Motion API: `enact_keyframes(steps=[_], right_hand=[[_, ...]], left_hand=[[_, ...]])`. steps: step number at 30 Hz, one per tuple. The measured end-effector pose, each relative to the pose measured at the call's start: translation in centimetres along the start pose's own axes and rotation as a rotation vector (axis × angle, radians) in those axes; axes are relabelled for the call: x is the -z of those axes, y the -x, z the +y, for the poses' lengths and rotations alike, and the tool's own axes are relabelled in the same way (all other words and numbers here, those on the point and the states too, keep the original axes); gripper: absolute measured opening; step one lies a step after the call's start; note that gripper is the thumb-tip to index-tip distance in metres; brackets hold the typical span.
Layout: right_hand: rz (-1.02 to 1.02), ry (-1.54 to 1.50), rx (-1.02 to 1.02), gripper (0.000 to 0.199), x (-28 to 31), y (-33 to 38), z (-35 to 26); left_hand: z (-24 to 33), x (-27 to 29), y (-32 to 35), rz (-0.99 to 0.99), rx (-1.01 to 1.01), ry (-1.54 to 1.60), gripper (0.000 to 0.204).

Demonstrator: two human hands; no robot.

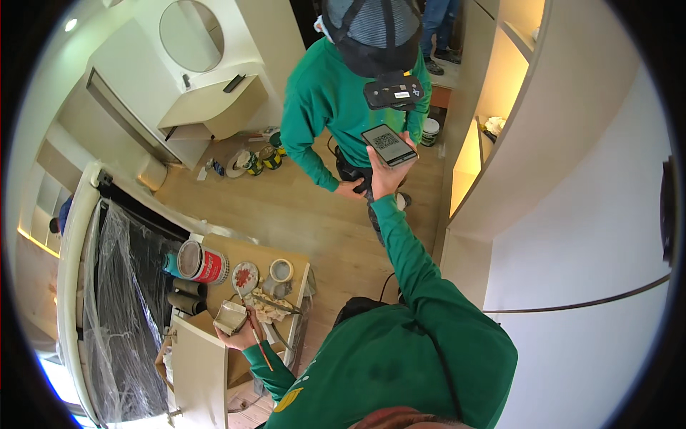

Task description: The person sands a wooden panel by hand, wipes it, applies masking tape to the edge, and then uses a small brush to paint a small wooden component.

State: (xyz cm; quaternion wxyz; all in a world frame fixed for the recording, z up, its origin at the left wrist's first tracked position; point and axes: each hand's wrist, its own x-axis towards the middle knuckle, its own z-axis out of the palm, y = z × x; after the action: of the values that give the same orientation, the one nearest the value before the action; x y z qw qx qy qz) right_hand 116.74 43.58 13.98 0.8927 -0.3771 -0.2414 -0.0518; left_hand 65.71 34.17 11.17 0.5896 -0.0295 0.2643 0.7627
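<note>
My right hand point(386, 175) is stretched out ahead, holding a phone point(389, 145) tilted with its lit screen up. A square black-and-white code fills much of the screen. Just beyond it stands a co-worker in a green top point(314, 96), with a dark device point(393, 93) mounted at the cap's front. Low on the left, my left hand point(245, 336) grips a small, squarish, pale container point(231, 317), stained inside. A thin paintbrush with a reddish handle point(262, 349) slants through the same hand. Its fingers are partly hidden by the container.
Beside my left hand, a worktop point(293, 266) carries a red-labelled bucket point(204, 263), a lid with red paint point(245, 277), a tape roll point(281, 270) and crumpled paper point(266, 309). Plastic sheeting point(121, 307) hangs at left. Paint cans point(270, 157) stand on the floor; lit shelves point(493, 93) rise at right.
</note>
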Motion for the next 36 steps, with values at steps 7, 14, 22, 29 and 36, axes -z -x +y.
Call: enact_keyframes(steps=[7,14,22,29,36], right_hand=[[0.054,0.035,-0.011,0.085,-0.7,-0.9,-1.4],[0.06,-0.129,0.039,0.083,-0.3,-2.8,0.7],[0.018,-0.196,0.109,0.08,-1.7,-4.8,-1.9],[0.054,0.084,0.324,0.088,-1.7,-6.6,-4.1],[0.054,0.271,0.164,0.081,-1.7,-4.5,-4.4]], left_hand=[[-0.2,0.0,-0.7,-0.036,0.013,-0.031,0.061],[-0.9,-0.5,-0.7,-0.033,0.007,-0.011,0.054],[-1.2,-1.2,-0.4,-0.038,-0.004,0.019,0.051],[-0.8,1.1,-2.7,-0.066,-0.014,-0.07,0.051],[-1.4,-1.6,-1.0,-0.045,0.063,-0.102,0.054]])
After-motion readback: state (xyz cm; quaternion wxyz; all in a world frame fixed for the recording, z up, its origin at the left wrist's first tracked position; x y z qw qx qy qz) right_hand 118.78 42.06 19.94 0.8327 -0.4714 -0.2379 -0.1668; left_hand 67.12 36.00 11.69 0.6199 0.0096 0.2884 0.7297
